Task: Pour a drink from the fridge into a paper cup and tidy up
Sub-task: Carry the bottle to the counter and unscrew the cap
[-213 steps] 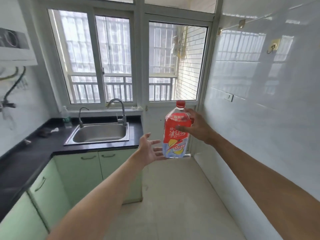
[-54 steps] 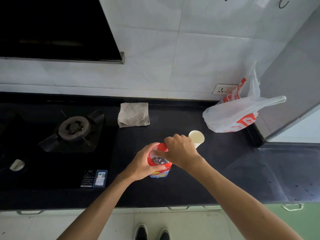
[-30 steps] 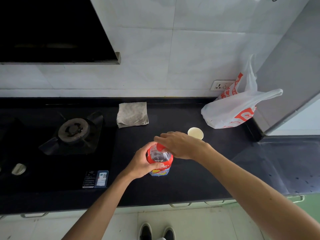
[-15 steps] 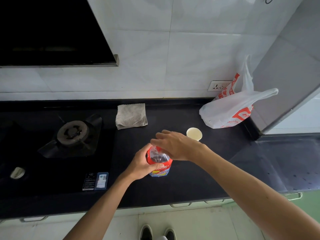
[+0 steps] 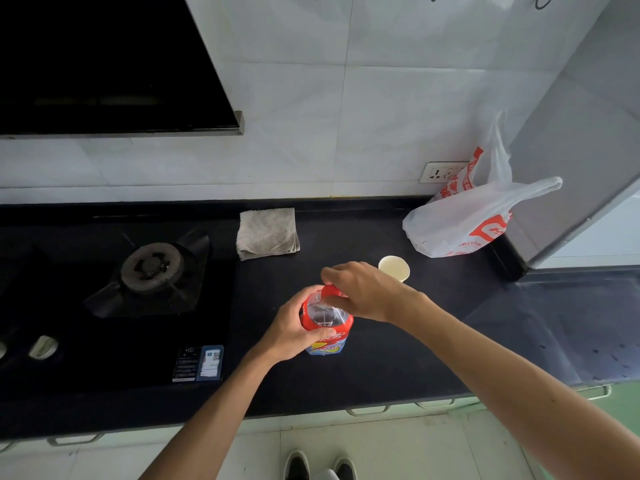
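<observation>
A clear drink bottle point(image 5: 327, 327) with a red label stands upright on the black counter point(image 5: 363, 372). My left hand point(image 5: 294, 332) grips its body from the left. My right hand point(image 5: 360, 292) reaches over the top and pinches the red cap point(image 5: 330, 292) with its fingertips. A white paper cup point(image 5: 394, 267) stands upright just behind my right hand, apart from the bottle; its inside looks pale and I cannot tell whether anything is in it.
A folded grey cloth point(image 5: 267, 233) lies at the back of the counter. A white and red plastic bag point(image 5: 464, 220) sits at the back right by a grey wall. The gas hob point(image 5: 152, 268) fills the left. A wall socket point(image 5: 441, 172) is behind the bag.
The bottle has gone from being carried in the air to standing on the counter. Over the last second my right hand stays on the cap, its fingers shifting round it; my left keeps its grip.
</observation>
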Motion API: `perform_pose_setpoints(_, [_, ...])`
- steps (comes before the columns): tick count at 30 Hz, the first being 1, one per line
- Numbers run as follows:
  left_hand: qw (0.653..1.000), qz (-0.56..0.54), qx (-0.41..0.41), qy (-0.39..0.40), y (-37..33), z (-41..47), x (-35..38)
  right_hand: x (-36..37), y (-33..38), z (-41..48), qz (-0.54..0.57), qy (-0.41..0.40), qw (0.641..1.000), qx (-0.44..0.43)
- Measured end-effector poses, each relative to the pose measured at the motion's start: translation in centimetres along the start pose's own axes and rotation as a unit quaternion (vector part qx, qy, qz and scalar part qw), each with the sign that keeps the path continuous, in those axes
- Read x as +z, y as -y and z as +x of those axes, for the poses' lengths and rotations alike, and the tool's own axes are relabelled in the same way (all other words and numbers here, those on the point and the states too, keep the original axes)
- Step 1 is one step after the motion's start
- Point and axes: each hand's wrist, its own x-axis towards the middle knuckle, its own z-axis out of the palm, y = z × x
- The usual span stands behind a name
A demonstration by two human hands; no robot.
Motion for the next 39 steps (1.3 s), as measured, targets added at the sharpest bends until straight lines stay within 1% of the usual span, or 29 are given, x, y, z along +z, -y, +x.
perform_pose_setpoints(2, [1.0, 0.001, -0.002, 0.003, 0.1, 0.1, -0.1, -0.3, 0.2, 0.1, 0.002, 0.006, 1.0, -0.011])
perform_pose_setpoints(5, [1.0, 0.006, -0.001, 0.005, 0.2, 0.2, 0.0, -0.7, 0.5, 0.2, -0.038, 0.022, 0.998, -0.038])
perform_pose_setpoints(10, [1.0, 0.01, 0.002, 0.002, 0.2, 0.2, 0.1, -2.0, 0.7, 0.4, -0.083, 0.078, 0.99, -0.082])
perform_pose_setpoints(13, [1.0, -0.009, 0.008, -0.002, -0.1, 0.0, 0.1, -2.0, 0.6, 0.1, -0.088, 0.075, 0.988, -0.103])
perform_pose_setpoints(16, [1.0, -0.02, 0.013, 0.004, -0.2, -0.1, 0.1, -1.2, 0.7, -0.2, -0.049, 0.026, 0.994, -0.091])
perform_pose_setpoints(21, [1.0, -0.001, 0.017, 0.004, -0.3, -0.1, 0.0, 0.9, 1.6, 0.7, -0.017, -0.07, 0.996, -0.057])
perform_pose_setpoints(23, [1.0, -0.002, 0.017, 0.0, -0.3, -0.1, 0.0, 1.3, 1.8, 1.1, -0.004, -0.088, 0.995, -0.042])
perform_pose_setpoints(27, [1.0, 0.004, 0.026, -0.003, -0.2, -0.2, -0.1, 1.3, 1.4, 0.9, 0.037, -0.076, 0.996, -0.001])
perform_pose_setpoints(32, [0.999, 0.0, 0.041, 0.009, -0.4, -0.1, -0.2, 0.4, 0.5, -0.2, 0.043, -0.042, 0.996, 0.072])
perform_pose_setpoints(34, [0.999, -0.003, 0.043, 0.01, -0.3, 0.0, -0.2, 0.2, 0.3, -0.6, 0.044, -0.027, 0.996, 0.069])
perform_pose_setpoints(39, [0.999, 0.011, 0.039, 0.011, -0.3, 0.1, -0.4, -0.4, 0.3, -0.7, 0.025, -0.001, 1.0, 0.018])
